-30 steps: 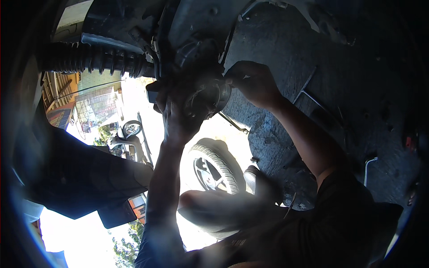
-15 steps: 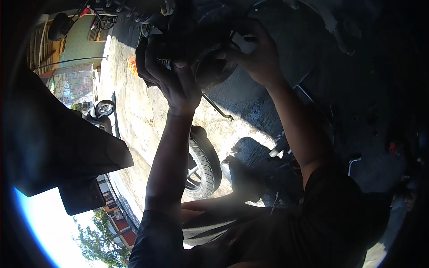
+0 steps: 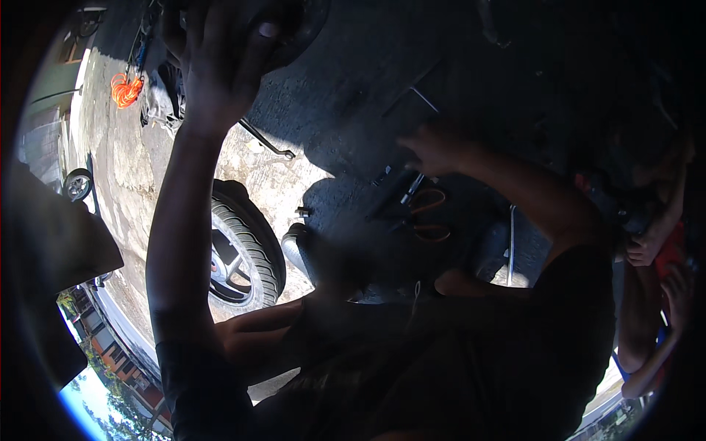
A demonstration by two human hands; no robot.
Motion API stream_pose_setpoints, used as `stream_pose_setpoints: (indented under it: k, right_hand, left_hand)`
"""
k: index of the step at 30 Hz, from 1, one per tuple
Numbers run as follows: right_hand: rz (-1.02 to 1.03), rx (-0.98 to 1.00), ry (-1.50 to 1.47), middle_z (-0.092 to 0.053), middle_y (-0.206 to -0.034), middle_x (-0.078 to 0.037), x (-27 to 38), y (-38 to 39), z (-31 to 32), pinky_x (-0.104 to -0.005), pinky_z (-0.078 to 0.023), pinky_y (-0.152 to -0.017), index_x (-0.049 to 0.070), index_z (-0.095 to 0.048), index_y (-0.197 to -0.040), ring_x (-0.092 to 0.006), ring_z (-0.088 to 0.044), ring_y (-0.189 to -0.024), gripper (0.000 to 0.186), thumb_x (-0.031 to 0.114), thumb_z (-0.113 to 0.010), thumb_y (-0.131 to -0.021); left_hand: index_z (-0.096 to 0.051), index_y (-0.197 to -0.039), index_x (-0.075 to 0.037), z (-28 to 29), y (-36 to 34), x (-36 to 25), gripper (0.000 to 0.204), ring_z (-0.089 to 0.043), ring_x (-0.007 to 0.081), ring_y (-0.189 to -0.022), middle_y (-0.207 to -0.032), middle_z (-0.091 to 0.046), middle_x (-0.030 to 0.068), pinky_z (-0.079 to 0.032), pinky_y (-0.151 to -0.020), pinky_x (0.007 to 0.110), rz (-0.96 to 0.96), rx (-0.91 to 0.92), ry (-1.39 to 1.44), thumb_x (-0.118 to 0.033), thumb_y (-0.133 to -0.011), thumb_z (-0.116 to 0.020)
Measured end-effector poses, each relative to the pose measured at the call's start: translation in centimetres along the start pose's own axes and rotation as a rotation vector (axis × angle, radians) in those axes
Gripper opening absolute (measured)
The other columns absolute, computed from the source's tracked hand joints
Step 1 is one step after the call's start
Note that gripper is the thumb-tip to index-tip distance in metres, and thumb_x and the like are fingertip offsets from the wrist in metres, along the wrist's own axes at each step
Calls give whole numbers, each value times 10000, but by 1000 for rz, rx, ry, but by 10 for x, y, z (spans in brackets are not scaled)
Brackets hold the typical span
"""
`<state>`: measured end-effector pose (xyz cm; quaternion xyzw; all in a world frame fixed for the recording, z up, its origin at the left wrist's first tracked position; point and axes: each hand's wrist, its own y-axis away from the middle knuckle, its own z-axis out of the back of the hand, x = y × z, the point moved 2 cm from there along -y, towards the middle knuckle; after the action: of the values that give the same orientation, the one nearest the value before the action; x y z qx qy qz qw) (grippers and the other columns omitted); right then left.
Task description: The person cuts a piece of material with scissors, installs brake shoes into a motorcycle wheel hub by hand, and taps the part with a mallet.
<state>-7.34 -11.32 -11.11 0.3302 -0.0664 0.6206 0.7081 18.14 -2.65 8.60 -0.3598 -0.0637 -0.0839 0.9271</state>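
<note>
High at the left, my left hand (image 3: pixel 220 70) is closed around a dark rounded part (image 3: pixel 298 33). Deep shadow and the top of the picture hide most of that part, so its kind cannot be made out. My right hand (image 3: pixel 435 151) is away from it, low over the shaded ground, with fingers stretched to the left and nothing visible in them. Just below that hand lie a short metal tool (image 3: pixel 412 189) and a looped orange-brown cord (image 3: pixel 429 213). A thin metal rod (image 3: pixel 424 99) lies beyond its fingers.
A motorcycle wheel with tyre (image 3: pixel 257 242) stands near my left forearm. Beyond it lies a long metal bar with a ringed end (image 3: pixel 268 140). An orange coil (image 3: pixel 126 90) hangs at the far left. Another person's hand (image 3: pixel 642 250) shows at the right.
My right hand has let go of the dark part and moved down and right, toward the ground. My left hand still holds the part. The view has swung to the right.
</note>
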Motion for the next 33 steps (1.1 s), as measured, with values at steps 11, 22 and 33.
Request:
stream_pose_setpoints:
  k: [11,22,33]
  right_hand:
    - [-624,-214,-880,-658,-748,-138,26,12,-113,-378,-549,-524,52,-415,-1331,-249,-675,-619,543,329,-590,-898]
    - [-21,-821,-760,-607,-1004,-156,45,57,107,-334,-482,-799,34,-234,-1423,-261,-626,-896,594,122,-547,-926]
    - [-49,-711,-231,-625,-1031,-206,46,35,229,-400,-463,-838,86,-450,-1292,-334,-619,-995,358,241,-470,-971]
  left_hand:
    - [-449,-1299,-21,11,8,10,801,-394,384,-1237,-1318,-465,170,-306,-1017,488,-26,-38,34,-531,-740,-713]
    - [-493,-1266,-52,-21,18,15,818,-447,355,-1213,-1280,-519,135,-318,-1015,468,4,-179,-18,-600,-703,-721]
    - [-547,-1214,-83,-18,18,14,766,-465,322,-1200,-1243,-545,94,-331,-1006,439,62,-218,5,-636,-705,-699]
